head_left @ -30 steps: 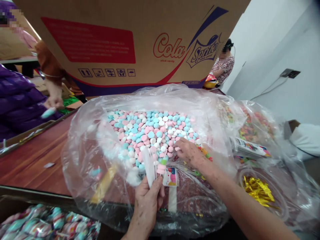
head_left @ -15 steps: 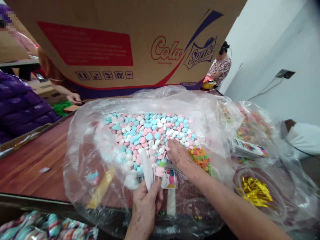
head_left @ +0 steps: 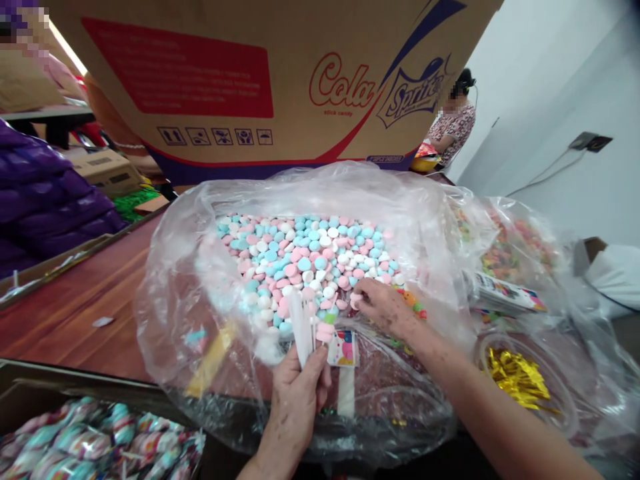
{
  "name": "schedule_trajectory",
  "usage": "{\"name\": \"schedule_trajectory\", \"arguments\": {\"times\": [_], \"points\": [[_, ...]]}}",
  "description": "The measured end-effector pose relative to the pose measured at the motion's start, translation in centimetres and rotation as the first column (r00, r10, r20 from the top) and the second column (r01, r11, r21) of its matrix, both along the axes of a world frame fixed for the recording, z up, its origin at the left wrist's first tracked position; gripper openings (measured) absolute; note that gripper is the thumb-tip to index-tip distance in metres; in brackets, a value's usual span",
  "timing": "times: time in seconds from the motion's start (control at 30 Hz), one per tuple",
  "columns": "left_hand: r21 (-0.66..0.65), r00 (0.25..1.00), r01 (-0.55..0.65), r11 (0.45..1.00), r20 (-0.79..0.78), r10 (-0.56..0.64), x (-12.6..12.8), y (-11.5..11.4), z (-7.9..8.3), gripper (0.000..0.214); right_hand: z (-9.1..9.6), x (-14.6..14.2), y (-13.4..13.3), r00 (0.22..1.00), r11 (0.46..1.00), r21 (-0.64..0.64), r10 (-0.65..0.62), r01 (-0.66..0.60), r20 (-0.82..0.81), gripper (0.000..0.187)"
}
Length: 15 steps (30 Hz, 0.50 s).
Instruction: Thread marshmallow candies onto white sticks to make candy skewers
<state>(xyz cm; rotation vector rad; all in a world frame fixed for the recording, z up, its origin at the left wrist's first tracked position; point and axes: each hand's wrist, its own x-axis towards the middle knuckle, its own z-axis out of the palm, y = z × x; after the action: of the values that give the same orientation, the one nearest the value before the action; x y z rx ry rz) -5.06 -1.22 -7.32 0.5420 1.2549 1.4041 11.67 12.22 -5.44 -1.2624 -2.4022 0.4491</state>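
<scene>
A big clear plastic bag (head_left: pixel 190 280) lies open on the wooden table (head_left: pixel 75 313), filled with pink, blue and white candies (head_left: pixel 305 260). My left hand (head_left: pixel 297 400) is closed on a bundle of white sticks (head_left: pixel 301 325) with a small printed packet (head_left: pixel 344 347) beside them, a few candies sitting at its top. My right hand (head_left: pixel 383 307) is inside the bag at the near right edge of the pile, fingers pinched on a candy.
A large Cola Sprite cardboard box (head_left: pixel 270 80) stands behind the bag. Gold foil (head_left: pixel 517 377) sits in a clear tub at right, beside another bag of coloured sweets (head_left: pixel 505 250). Wrapped candies (head_left: pixel 95 443) lie at lower left. A person in purple (head_left: pixel 40 200) is at left.
My right hand shifted slightly right along the pile's near edge, then back, picking among candies. The person at left drew their hand back out of sight. My left hand kept its hold.
</scene>
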Motion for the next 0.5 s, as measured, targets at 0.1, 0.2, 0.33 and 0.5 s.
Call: {"name": "schedule_trajectory", "arguments": {"times": [0.1,0.2,0.33,0.5], "points": [[0.003,1.000,0.010,1.000,0.001,-0.010,0.0,0.0,-0.2,0.038,0.1,0.6,0.4,0.998,0.998,-0.003,-0.059,0.059,-0.016,0.007],[0.000,1.000,0.010,1.000,-0.006,-0.010,-0.1,0.0,-0.3,0.038,0.0,0.6,0.4,0.999,0.998,0.057,-0.035,0.033,0.040,0.007],[-0.017,1.000,0.010,1.000,-0.028,-0.011,-0.1,-0.1,-0.1,0.037,-0.9,-0.1,-0.3,0.978,0.980,0.189,0.024,-0.063,0.205,0.011],[-0.032,0.997,0.041,0.999,-0.065,-0.043,0.0,0.0,0.3,0.034,-1.9,-0.9,-1.0,0.967,0.948,0.289,0.060,-0.132,0.246,0.017]]}}
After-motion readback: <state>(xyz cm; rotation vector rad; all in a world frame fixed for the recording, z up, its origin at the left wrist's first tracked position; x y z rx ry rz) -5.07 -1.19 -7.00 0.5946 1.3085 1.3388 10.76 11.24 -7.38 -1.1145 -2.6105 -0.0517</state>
